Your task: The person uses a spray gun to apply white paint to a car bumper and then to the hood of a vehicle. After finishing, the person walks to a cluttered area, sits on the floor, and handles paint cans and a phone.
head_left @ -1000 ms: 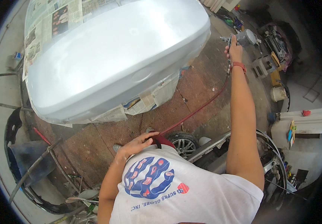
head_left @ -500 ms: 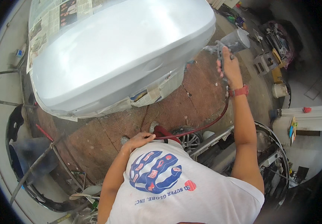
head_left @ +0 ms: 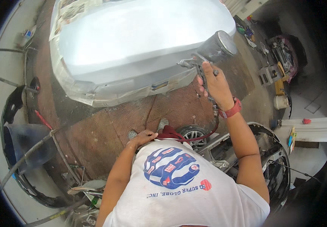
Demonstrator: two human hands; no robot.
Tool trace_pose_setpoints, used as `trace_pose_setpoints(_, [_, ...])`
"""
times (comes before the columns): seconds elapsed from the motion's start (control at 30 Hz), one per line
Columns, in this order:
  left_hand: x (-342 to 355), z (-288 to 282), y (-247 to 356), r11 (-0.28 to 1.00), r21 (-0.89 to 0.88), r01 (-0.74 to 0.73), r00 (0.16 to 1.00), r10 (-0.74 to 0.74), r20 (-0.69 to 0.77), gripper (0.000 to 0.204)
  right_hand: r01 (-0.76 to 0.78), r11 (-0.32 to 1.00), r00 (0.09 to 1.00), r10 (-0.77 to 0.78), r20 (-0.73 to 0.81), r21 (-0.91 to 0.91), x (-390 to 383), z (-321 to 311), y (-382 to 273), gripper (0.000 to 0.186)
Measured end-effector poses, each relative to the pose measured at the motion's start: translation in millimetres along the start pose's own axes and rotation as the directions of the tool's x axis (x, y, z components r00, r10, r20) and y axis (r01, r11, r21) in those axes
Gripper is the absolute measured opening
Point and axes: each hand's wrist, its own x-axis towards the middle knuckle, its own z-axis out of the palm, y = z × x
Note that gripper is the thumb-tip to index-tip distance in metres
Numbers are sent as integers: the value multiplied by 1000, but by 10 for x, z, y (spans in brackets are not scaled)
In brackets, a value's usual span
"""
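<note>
My right hand [head_left: 213, 81] is wrapped round a spray gun [head_left: 199, 68] with a grey cup [head_left: 224, 44] on top. The gun's nozzle points left, over the near edge of a glossy pale silver-white car body panel [head_left: 133, 41]. Newspaper [head_left: 67, 75] masks the panel's border and hangs along its near side. From the gun's handle a dark red air hose [head_left: 209, 134] curves down and back toward my waist. There my left hand [head_left: 144, 137] is closed on the hose, its fingers partly hidden.
Red-brown patterned flooring [head_left: 133, 109] lies below the panel. Metal bars [head_left: 31, 151] and a dark curved car part [head_left: 12, 102] stand at left. A wheel [head_left: 193, 136] and car parts [head_left: 269, 155] are close by my right arm. A white bucket [head_left: 280, 102] stands farther right.
My right hand has brought the spray gun left and nearer, from beyond the panel's right end to its near edge. The view has shifted; my left hand stays at my waist.
</note>
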Motion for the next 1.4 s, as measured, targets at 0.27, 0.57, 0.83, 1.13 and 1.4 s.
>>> trace_pose_setpoints(0.27, [-639,-6,-392,995,-9,-97,985,94,-146,67,54,999,980,-53,190,-2,-189,1267,-551,57])
trace_pose_setpoints(0.57, [-948,-33,-731,983,-53,-174,966,159,-205,61,184,982,914,-189,359,49,-109,2247,-930,66])
trace_pose_setpoints(0.83, [-1138,-183,-303,978,-90,-190,975,177,-135,59,5,1000,987,-5,164,5,73,1796,-949,60])
trace_pose_setpoints(1.13, [-749,-297,436,975,-84,-205,975,211,71,61,-25,989,994,8,-109,-146,203,272,-648,61])
trace_pose_setpoints(1.4, [-291,-350,1389,968,-68,-241,947,250,200,65,-57,978,975,11,-223,-202,571,-1014,-348,60])
